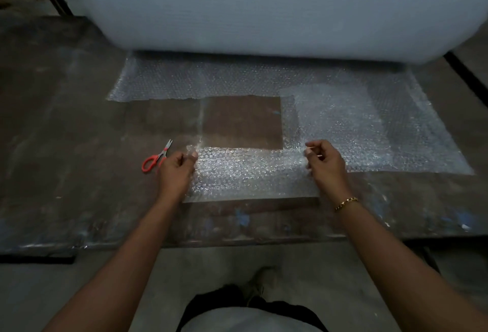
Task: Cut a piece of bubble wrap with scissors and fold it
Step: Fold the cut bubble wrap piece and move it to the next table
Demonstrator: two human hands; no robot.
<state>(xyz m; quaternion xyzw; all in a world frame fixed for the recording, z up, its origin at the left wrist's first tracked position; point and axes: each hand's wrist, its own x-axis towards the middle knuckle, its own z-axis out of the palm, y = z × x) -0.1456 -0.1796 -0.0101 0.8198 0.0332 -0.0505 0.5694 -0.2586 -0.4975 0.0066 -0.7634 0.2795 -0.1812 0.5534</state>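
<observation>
Directly between left grip (175,170), right grip (327,165), pinched bubble wrap (250,173)

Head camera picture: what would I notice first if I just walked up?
The huge pale roll of bubble wrap fills the far side of the table. Nearer, the left hand and right hand each pinch an end of a cut piece lying in the middle. Red-handled scissors lie on the table just left of the left hand.
</observation>
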